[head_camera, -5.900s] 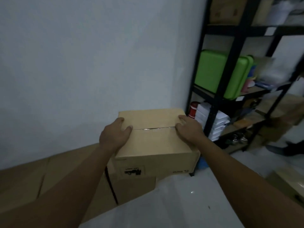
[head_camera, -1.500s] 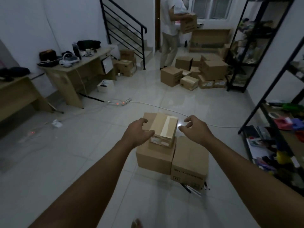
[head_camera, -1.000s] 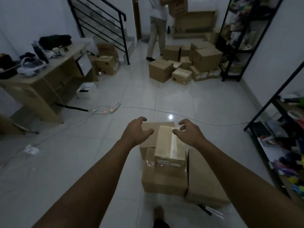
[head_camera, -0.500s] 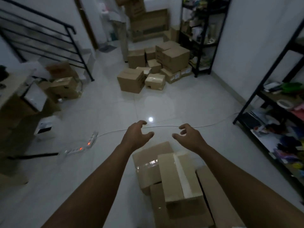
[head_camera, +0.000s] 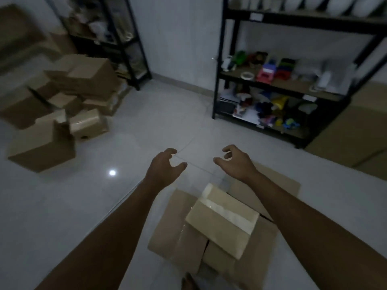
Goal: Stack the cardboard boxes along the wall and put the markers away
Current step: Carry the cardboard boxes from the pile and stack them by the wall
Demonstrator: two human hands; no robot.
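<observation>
Storeroom floor, boxes and two empty hands; dim light, some blur.

Floor (head_camera: 146,126): pale tile, one light glint at 9 o'clock. Rack (head_camera: 272,84): black, at 1–2 o'clock against the wall, shelves crowded with coloured items too blurred to name; a second rack (head_camera: 117,38) at 11 o'clock. Box pile (head_camera: 62,97): loose heap at 10 o'clock, well apart from the hands. Near boxes (head_camera: 178,222): group on the floor at 6 o'clock, below both forearms. Taped box (head_camera: 222,220): smaller, tilted, resting on top of that group. Left hand (head_camera: 163,170): centre, fingers spread and curled, gripping nothing. Right hand (head_camera: 236,162): just beside it, likewise spread and curled, gripping nothing; both hang beyond the taped box, not touching it. Markers: not made out.
</observation>
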